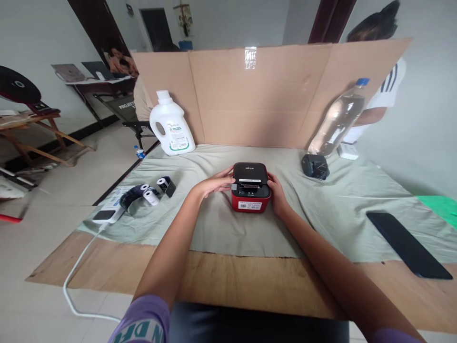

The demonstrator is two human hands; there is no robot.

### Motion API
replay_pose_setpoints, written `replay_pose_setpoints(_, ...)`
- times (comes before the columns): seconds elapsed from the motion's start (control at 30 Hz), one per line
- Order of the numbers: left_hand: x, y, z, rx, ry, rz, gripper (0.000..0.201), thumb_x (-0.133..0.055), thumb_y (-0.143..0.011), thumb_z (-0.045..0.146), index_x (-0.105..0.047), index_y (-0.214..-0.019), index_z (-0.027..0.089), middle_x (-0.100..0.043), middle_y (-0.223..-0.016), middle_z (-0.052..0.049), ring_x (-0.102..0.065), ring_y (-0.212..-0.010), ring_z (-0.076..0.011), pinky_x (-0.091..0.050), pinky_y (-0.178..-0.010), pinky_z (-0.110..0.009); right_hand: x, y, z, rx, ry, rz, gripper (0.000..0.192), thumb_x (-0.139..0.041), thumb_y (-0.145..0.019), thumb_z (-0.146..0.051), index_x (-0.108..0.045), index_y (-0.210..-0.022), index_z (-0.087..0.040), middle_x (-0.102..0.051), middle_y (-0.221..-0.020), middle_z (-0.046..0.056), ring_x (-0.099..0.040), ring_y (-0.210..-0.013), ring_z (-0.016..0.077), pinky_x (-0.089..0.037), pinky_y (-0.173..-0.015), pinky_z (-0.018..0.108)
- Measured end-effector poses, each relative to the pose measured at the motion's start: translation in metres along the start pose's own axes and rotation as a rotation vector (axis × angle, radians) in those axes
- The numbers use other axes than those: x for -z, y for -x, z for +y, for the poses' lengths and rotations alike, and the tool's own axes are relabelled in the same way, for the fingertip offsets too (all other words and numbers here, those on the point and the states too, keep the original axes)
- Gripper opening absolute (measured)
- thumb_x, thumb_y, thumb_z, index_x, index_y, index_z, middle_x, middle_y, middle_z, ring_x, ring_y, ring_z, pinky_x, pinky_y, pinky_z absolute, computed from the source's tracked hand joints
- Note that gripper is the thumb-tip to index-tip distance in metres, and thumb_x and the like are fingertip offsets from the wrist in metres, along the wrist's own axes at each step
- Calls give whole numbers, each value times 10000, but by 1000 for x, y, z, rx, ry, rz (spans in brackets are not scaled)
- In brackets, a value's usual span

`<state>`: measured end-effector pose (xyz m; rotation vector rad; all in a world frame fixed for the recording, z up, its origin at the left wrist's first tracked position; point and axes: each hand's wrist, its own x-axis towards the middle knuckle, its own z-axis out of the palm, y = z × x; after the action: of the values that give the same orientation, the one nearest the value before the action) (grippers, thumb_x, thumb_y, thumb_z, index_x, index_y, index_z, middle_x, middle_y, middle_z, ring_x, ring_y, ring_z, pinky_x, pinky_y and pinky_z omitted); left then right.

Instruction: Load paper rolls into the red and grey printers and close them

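Standing upright, label side facing the wearer, the red printer (250,189) is clasped by both hands' slightly spread fingers (224,180).

Label printer (250,192) at centre of cloth (228,228), between left hand (214,185) and right hand (277,196). Paper rolls (153,193) to the left, jug (171,125) behind them. Bottle (337,119) behind right, phone (407,244) right, cardboard screen (257,95) at back.
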<state>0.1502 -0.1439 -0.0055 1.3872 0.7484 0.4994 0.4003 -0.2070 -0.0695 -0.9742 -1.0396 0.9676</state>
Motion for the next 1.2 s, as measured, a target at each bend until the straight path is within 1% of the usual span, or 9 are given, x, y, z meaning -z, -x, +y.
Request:
replay_pose_setpoints(0.1, 3, -1, -3, -1, 4, -13, 841, -722, -830, 408, -287, -1548, 363, -387, -1578, -77, -567, -1293, -243, -452, -1062, -389, 2, 3, 5, 21, 23, -2, 525, -601, -813, -549, -595, -1259, -272, -628, -1363, 42, -554, -1289, 263, -430, -1092, 454)
replay_pose_setpoints(0.23, 8, -2, -5, 13, 7, -19, 856, -732, -828, 428, -283, -1552, 347, -459, -1532, -100, -585, -1273, -249, -451, -1063, -405, 3, 4, 7, 19, -16, -18, 541, -614, -822, -560, -582, -1287, -286, -610, -1394, 33, -543, -1310, 255, -435, -1093, 451)
replay_pose_setpoints(0.43, 9, -4, -2, 40, 1, -5, 894, -744, -812, 471, -265, -1557, 342, -607, -1393, -114, -645, -1188, -236, -458, -1055, -408, 2, 3, 3, 7, 12, -22, 543, -582, -831, -580, -583, -1289, -288, -595, -1414, 21, -507, -1347, 262, -437, -1096, 454)
replay_pose_setpoints(0.5, 9, -4, 1, 58, -5, -17, 911, -755, -807, 447, -251, -1559, 349, -600, -1403, -110, -644, -1191, -233, -455, -1059, -405, 1, 2, 3, 5, -17, -31, 516, -596, -815, -514, -591, -1275, -281, -590, -1417, 20, -493, -1357, 266, -421, -1111, 457)
replay_pose_setpoints(0.63, 6, -3, 5, 87, 6, -35, 937, -776, -791, 375, -239, -1559, 364, -518, -1488, -100, -637, -1201, -240, -481, -1028, -395, -2, -2, 3, -29, -76, -9, 492, -594, -739, -365, -609, -1222, -275, -625, -1362, 21, -508, -1336, 277, -404, -1123, 468)
replay_pose_setpoints(0.73, 3, -2, 7, 97, 15, -27, 926, -769, -793, 349, -245, -1556, 373, -485, -1517, -83, -639, -1196, -231, -498, -1008, -371, -3, -5, 2, -58, -85, 3, 503, -573, -696, -319, -609, -1196, -277, -652, -1313, 20, -527, -1312, 286, -420, -1105, 477)
replay_pose_setpoints(1.0, 3, -3, 3, 86, 26, 4, 931, -771, -783, 334, -253, -1556, 363, -508, -1496, -90, -669, -1137, -221, -517, -980, -363, -2, -5, 2, -71, -43, 5, 514, -562, -701, -359, -597, -1210, -292, -640, -1331, 12, -523, -1312, 292, -447, -1075, 486)
replay_pose_setpoints(1.1, 2, -1, 3, 70, 20, 2, 916, -778, -777, 357, -282, -1547, 371, -481, -1518, -83, -652, -1168, -229, -517, -988, -368, -2, -2, 2, -60, -53, -10, 516, -577, -718, -384, -587, -1225, -293, -628, -1351, 17, -515, -1325, 281, -437, -1088, 475)
replay_pose_setpoints(1.2, 3, 2, 2, 53, 45, -12, 894, -779, -775, 392, -313, -1538, 373, -441, -1546, -97, -656, -1154, -260, -559, -925, -393, -1, 0, 4, -35, -71, -25, 510, -597, -739, -403, -584, -1236, -289, -613, -1378, 23, -507, -1340, 272, -431, -1095, 468)
